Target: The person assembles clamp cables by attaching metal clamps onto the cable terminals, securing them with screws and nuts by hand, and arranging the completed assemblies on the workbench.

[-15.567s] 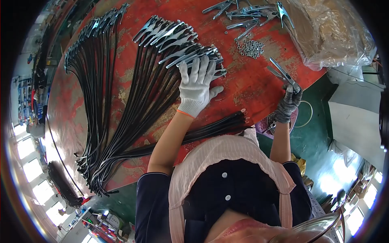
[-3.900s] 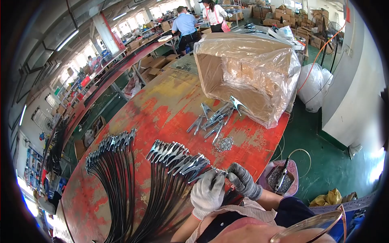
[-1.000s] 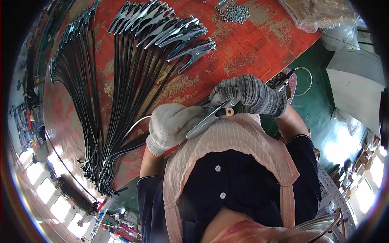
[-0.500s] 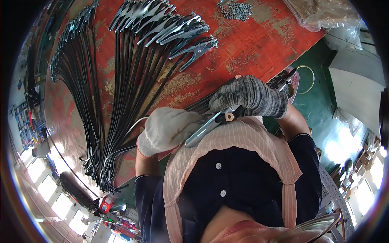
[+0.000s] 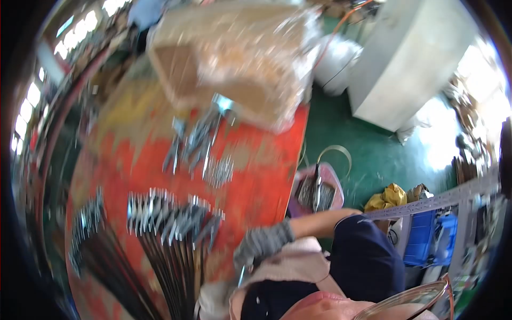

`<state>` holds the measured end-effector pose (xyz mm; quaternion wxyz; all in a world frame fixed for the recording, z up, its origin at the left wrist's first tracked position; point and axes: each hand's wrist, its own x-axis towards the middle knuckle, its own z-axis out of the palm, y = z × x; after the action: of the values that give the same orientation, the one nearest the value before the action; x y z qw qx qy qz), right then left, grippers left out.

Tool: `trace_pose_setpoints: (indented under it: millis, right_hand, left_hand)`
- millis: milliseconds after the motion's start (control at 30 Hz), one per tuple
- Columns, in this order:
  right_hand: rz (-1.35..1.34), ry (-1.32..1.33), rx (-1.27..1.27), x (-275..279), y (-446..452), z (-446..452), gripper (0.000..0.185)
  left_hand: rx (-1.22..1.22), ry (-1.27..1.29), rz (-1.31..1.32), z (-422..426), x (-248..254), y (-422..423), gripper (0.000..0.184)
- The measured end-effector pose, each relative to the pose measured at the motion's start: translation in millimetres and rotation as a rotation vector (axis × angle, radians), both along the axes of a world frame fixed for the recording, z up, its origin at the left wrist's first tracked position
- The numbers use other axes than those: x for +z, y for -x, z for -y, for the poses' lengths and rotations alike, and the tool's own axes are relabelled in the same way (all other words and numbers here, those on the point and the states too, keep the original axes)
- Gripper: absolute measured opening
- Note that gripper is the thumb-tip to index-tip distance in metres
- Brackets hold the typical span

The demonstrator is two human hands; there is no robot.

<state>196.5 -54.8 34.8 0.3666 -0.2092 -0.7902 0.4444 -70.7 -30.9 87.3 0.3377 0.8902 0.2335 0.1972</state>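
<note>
My right hand [image 5: 261,246] wears a grey knit glove and is curled closed at the table's near edge, in front of my apron. A silvery strip of a ground clamp [image 5: 241,275] shows below its fingers; most of the clamp is hidden. My left hand [image 5: 214,300], in a white glove, is low in the view beside the clamp, its fingers blurred and partly hidden. To the left lie black cables [image 5: 168,266] ending in a row of metal ground clamps [image 5: 170,216]. Another clamp bundle [image 5: 88,224] lies farther left.
On the red worn table [image 5: 256,186] are a pile of nuts [image 5: 218,172] and several loose clamps [image 5: 197,138]. A plastic-wrapped carton [image 5: 229,58] stands at the far end. Right of the table are a pink tub [image 5: 333,181], a white cabinet [image 5: 410,69] and blue bins [image 5: 421,237].
The view has swung up and right, blurring the picture and bringing in the carton, loose clamps and tub. Both hands now appear lower, still close together at the clamp.
</note>
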Motion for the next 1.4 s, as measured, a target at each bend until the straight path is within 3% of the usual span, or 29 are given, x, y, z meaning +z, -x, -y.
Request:
trace_pose_setpoints:
  millis: [133, 233, 333, 433, 533, 633, 767, 833, 867, 933, 1067, 1100, 1233, 1400]
  right_hand:
    - [0.104, -0.05, -0.098, -11.2, 4.7, -6.6, 0.035]
    - [0.235, -0.009, -0.111, -15.1, 17.7, -9.7, 0.037]
    - [0.181, 0.069, -0.155, -6.6, 19.4, -8.1, 0.038]
    - [0.432, 0.108, -0.08, 19.8, 21.2, -13.2, 0.041]
    - [0.384, 0.191, 0.007, 29.5, 23.1, -15.3, 0.038]
    - [-0.039, 0.084, -0.071, -10.6, 23.9, -15.6, 0.038]
    - [-0.001, 0.294, -0.248, 18.4, -9.6, -14.1, 0.043]
    - [0.083, 0.338, -0.303, 10.4, -12.8, -10.2, 0.041]
    - [0.108, 0.317, -0.32, 9.5, -12.6, -9.8, 0.039]
    - [0.007, 0.341, -0.274, 1.7, -11.8, -9.0, 0.035]
    - [-0.14, 0.649, -0.225, 14.4, -11.9, -1.2, 0.036]
    - [-0.151, 0.55, -0.24, 10.9, -12.0, -1.4, 0.033]
    - [-0.181, 0.714, -0.208, 12.9, -14.2, -0.3, 0.034]
    - [-0.271, 0.688, -0.13, 13.1, -14.0, -2.0, 0.045]
  left_hand:
    - [0.098, 0.099, -0.058, 1.2, -17.7, 7.3, 0.021]
    - [0.129, 0.121, -0.061, -1.4, -23.8, 9.5, 0.021]
    - [0.159, 0.129, -0.057, -2.2, -28.0, 10.9, 0.021]
    - [0.185, 0.14, -0.053, 0.0, -29.0, 10.8, 0.02]
    - [0.21, 0.147, -0.048, 3.5, -31.5, 15.6, 0.02]
    - [0.255, 0.148, -0.029, 6.6, -38.5, 22.4, 0.02]
    - [0.311, 0.112, 0.009, 2.2, -47.9, 30.1, 0.02]
    - [0.311, 0.1, 0.08, 4.0, 3.7, -6.6, 0.017]
    - [0.351, 0.094, 0.059, 6.9, 4.3, -9.6, 0.018]
    - [0.371, 0.08, 0.029, 12.3, -7.0, -6.8, 0.019]
    - [0.388, 0.19, -0.013, 23.1, -10.0, -8.1, 0.028]
    - [0.395, 0.19, 0.009, 23.7, -10.8, -11.2, 0.029]
    - [0.401, 0.155, 0.021, 25.2, -15.7, -11.6, 0.031]
    - [0.453, 0.067, 0.01, 23.5, -16.8, -12.3, 0.033]
